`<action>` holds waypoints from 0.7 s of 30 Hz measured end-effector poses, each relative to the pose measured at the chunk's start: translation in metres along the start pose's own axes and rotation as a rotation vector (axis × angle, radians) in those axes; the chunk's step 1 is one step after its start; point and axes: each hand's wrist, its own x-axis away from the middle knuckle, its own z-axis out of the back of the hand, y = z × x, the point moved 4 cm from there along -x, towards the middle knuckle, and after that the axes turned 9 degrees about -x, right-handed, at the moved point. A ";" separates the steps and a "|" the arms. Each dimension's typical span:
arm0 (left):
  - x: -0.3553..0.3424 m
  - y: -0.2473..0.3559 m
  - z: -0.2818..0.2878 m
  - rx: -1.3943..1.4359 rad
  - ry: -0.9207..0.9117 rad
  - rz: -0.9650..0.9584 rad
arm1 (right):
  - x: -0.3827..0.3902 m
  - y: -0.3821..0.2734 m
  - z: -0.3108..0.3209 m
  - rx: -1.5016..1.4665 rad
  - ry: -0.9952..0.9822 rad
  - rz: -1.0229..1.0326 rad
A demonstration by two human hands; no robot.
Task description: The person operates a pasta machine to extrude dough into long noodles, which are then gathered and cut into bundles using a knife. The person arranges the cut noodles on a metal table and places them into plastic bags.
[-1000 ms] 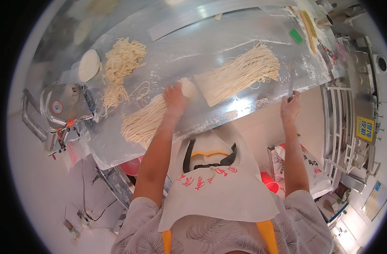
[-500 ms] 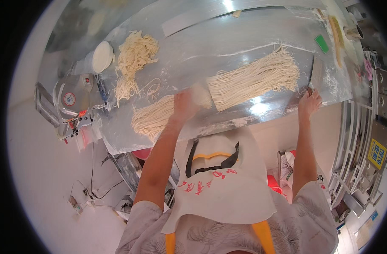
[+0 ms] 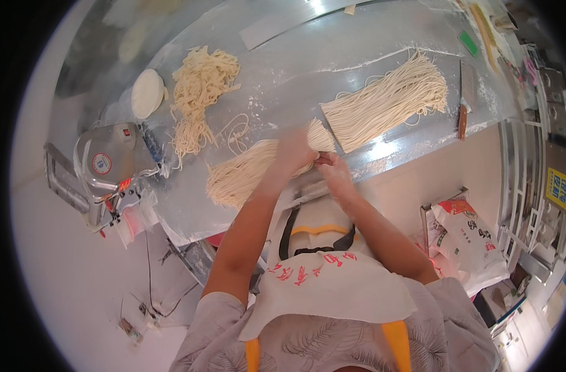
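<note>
My left hand [image 3: 293, 150] is closed over the near bundle of noodles [image 3: 243, 170] close to its cut end; motion blurs the hand a little. Beside it, my right hand [image 3: 337, 172] pinches at the near edge of that same end, and its fingertips partly hide what they grip. A second, longer bundle of noodles [image 3: 388, 102] lies to the right, its straight-cut end a small gap from my hands. At the table's right side rests a cleaver [image 3: 466, 90] with a wooden handle, touched by neither hand.
Flour dusts the metal table [image 3: 283, 80]. At its left lie a heap of wide noodle strips [image 3: 202, 77], a round white lid-like object [image 3: 147, 93] and a grey machine [image 3: 112, 155]. A green rectangular object [image 3: 468, 43] lies far right. Below stands a printed sack [image 3: 469, 245].
My right hand has let go of the cleaver and come left to the near noodle bundle. The cleaver stays on the table. My left hand is still on the noodles.
</note>
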 end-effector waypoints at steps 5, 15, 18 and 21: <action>-0.008 -0.045 0.002 0.065 0.125 -0.043 | -0.020 0.013 -0.060 -0.037 0.118 0.117; -0.045 -0.200 0.049 0.117 0.538 0.172 | -0.050 -0.066 -0.202 0.767 0.004 0.284; -0.024 -0.096 0.046 0.083 0.345 0.173 | -0.038 -0.064 -0.092 0.943 0.212 0.829; 0.002 -0.052 0.046 -0.100 0.630 0.060 | 0.002 -0.102 -0.032 1.004 0.189 0.687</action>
